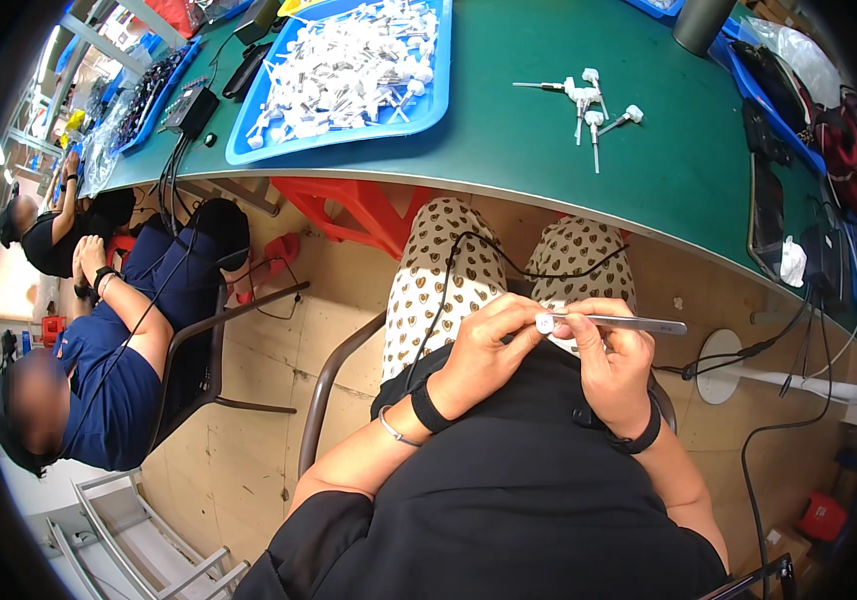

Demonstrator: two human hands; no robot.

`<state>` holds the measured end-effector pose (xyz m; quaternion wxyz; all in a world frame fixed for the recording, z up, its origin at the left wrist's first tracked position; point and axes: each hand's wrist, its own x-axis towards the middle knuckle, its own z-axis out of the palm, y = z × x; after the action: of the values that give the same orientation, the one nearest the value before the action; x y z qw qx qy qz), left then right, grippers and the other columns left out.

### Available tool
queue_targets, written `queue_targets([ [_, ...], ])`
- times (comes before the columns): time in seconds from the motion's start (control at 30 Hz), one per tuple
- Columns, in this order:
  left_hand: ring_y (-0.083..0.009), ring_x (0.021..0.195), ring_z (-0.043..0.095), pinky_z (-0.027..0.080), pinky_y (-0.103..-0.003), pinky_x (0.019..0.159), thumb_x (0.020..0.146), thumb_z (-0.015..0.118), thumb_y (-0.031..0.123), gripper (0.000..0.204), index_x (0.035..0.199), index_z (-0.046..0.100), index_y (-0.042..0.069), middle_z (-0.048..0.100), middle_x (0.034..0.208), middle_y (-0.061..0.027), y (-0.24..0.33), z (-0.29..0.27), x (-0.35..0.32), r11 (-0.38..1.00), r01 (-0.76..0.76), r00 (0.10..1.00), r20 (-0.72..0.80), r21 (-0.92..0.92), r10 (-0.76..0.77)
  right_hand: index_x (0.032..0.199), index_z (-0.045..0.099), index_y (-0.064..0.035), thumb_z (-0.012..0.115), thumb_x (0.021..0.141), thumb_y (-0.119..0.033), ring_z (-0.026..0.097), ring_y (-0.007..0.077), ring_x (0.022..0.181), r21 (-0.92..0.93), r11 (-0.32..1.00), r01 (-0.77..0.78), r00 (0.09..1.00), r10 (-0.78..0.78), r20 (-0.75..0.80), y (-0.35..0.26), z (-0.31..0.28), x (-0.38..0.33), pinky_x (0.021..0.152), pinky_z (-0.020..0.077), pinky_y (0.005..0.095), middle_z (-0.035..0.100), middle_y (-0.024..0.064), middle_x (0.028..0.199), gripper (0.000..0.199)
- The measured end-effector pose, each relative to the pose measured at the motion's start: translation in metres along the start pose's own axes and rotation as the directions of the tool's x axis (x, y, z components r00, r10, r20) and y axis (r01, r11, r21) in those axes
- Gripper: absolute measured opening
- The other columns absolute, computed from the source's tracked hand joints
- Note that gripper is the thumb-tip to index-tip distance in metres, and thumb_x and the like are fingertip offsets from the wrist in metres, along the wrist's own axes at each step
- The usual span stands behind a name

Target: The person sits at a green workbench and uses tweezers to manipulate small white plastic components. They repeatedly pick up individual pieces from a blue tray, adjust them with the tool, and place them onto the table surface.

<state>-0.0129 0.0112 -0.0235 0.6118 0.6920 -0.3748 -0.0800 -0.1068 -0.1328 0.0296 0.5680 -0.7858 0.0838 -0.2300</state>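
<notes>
Small white plastic part (545,323), centre of the frame, just above the lap: both hands are meeting on it. The left hand (489,350) is pinching the part between thumb and fingertips, fingers pressed together around it. The right hand (609,365) is closing on metal tweezers (629,322), thumb and forefinger pinching the shaft near the working end; the free end is pointing toward the right of the frame. The tip is touching the white part; whether it is inside it or only against it is too small to tell.

Judgement on doing this well: the left pinch should be holding the part steady and turned so its opening faces the tweezers, while the right hand is guiding the tip in line with the part and not at an angle. Light pressure seems wise, since a part this small could slip out of the pinch and drop to the floor.

Outward: patterned trousers (439,270) below the hands, a green table (669,170) across the upper frame with several finished-looking white pieces (589,100) lying loose at upper centre, and a blue tray (429,110) heaped with white parts at upper left. A seated co-worker (109,370) is at far left.
</notes>
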Motion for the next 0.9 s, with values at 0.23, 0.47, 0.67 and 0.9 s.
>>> queue_targets([
  [0.23, -0.0243, 0.087, 0.072, 0.057, -0.033, 0.075, 0.088, 0.077, 0.001, 0.015, 0.102, 0.074, 0.001, 0.074, 0.099, -0.0115, -0.0009, 0.0001, -0.0001, 1.000, -0.013, 1.000, 0.002, 0.009, 0.013, 0.102, 0.067, 0.0035, 0.065, 0.100, -0.003, 0.073, 0.0154, 0.078, -0.001, 1.000, 0.007, 1.000, -0.007, -0.014, 0.0023, 0.0016, 0.0000, 0.070, 0.0588, 0.0272, 0.073, 0.0092, 0.088, 0.007],
  [0.47, -0.0238, 0.088, 0.072, 0.057, -0.032, 0.076, 0.088, 0.077, 0.001, 0.014, 0.102, 0.074, 0.001, 0.074, 0.099, -0.0110, -0.0029, 0.0011, -0.0018, 1.000, 0.006, 1.000, 0.002, 0.000, -0.006, 0.100, 0.067, 0.0033, 0.065, 0.100, -0.004, 0.073, 0.0152, 0.077, -0.016, 1.000, 0.013, 1.000, -0.014, -0.026, 0.0051, 0.0022, -0.0008, 0.069, 0.0586, 0.0268, 0.072, 0.0089, 0.087, 0.007],
  [0.67, -0.0225, 0.087, 0.071, 0.057, -0.032, 0.075, 0.089, 0.075, 0.000, 0.011, 0.100, 0.074, 0.002, 0.074, 0.098, -0.0099, -0.0024, 0.0018, -0.0014, 1.000, 0.003, 1.000, -0.003, 0.011, -0.003, 0.099, 0.067, 0.0033, 0.065, 0.100, -0.004, 0.073, 0.0160, 0.077, -0.014, 1.000, 0.027, 0.999, -0.027, -0.043, 0.0053, 0.0024, -0.0006, 0.069, 0.0588, 0.0273, 0.072, 0.0091, 0.086, 0.007],
  [0.9, -0.0225, 0.087, 0.071, 0.057, -0.032, 0.075, 0.090, 0.074, 0.000, 0.011, 0.101, 0.074, 0.002, 0.074, 0.098, -0.0097, -0.0015, 0.0012, -0.0017, 1.000, 0.000, 1.000, -0.005, 0.007, 0.000, 0.098, 0.067, 0.0027, 0.065, 0.100, -0.004, 0.074, 0.0168, 0.075, -0.041, 0.999, 0.002, 0.999, -0.003, -0.035, 0.0035, 0.0018, -0.0007, 0.067, 0.0581, 0.0279, 0.072, 0.0093, 0.084, 0.007],
])
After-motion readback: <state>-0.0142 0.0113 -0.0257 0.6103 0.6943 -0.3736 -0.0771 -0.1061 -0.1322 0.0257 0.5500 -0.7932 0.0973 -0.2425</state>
